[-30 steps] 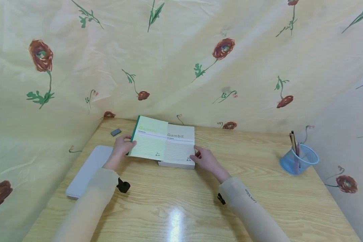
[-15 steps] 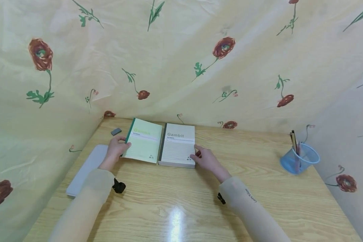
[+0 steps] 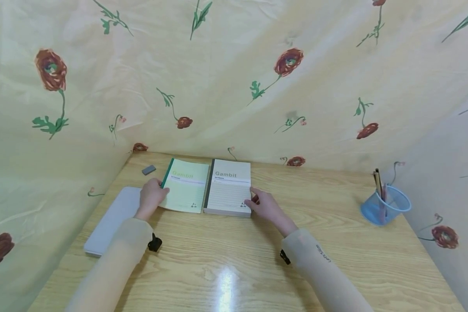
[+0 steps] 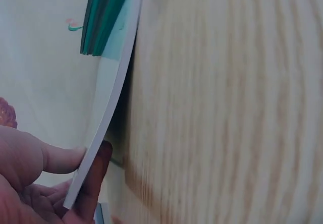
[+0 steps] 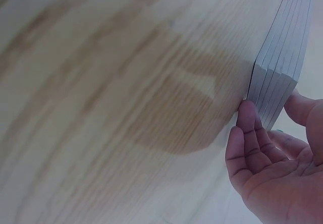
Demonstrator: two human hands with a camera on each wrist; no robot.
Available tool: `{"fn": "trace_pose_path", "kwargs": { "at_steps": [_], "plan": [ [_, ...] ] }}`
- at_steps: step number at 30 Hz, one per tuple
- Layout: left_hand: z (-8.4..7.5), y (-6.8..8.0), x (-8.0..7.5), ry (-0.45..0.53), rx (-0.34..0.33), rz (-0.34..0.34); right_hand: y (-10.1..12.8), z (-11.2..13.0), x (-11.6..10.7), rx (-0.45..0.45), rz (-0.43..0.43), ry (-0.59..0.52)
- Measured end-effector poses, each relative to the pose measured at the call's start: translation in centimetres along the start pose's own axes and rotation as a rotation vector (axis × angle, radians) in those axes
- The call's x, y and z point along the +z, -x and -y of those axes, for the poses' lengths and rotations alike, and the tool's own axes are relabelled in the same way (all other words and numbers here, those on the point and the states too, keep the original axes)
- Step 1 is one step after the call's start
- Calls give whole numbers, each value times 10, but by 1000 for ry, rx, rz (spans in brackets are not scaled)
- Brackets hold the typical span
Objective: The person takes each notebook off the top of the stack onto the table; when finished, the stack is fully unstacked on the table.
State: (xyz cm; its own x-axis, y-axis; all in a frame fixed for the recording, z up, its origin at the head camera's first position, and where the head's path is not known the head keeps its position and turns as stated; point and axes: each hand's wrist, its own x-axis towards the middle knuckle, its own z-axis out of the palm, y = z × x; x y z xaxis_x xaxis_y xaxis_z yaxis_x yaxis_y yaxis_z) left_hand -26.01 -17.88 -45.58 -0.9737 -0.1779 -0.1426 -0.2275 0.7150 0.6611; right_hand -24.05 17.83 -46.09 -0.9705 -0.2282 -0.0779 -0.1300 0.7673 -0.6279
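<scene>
My left hand point(image 3: 151, 197) pinches the left lower edge of a pale green notebook point(image 3: 186, 190) with a dark green spine. In the left wrist view, the thumb lies on its cover and the fingers sit underneath, with that edge bent up off the table. Just to its right lies a stack of grey "Gambit" notebooks point(image 3: 229, 193), its several layers showing in the right wrist view. My right hand point(image 3: 266, 204) holds the stack at its right lower side, thumb at the top cover's edge and fingers against the side near the table point(image 5: 176, 98).
A small grey block point(image 3: 149, 170) lies at the back left. Partly behind the left forearm is a flat, pale, rounded case point(image 3: 111, 221). A blue mesh pen cup point(image 3: 380, 208) holding several pens stands at the right. Floral cloth point(image 3: 234, 78) hangs behind the table.
My left hand has moved the green notebook left off the grey stack and lowered it beside the stack. The right hand has stayed in place.
</scene>
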Motion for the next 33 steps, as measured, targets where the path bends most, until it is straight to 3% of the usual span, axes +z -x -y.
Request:
{"fn": "trace_pose_path", "kwargs": {
  "at_steps": [16,33],
  "plan": [
    [-5,3,11,-297,84,-23,0,0,1,7,-10,3],
    [-10,9,11,-371,100,-11,3,2,-1,-5,-2,-3]
  ]
}}
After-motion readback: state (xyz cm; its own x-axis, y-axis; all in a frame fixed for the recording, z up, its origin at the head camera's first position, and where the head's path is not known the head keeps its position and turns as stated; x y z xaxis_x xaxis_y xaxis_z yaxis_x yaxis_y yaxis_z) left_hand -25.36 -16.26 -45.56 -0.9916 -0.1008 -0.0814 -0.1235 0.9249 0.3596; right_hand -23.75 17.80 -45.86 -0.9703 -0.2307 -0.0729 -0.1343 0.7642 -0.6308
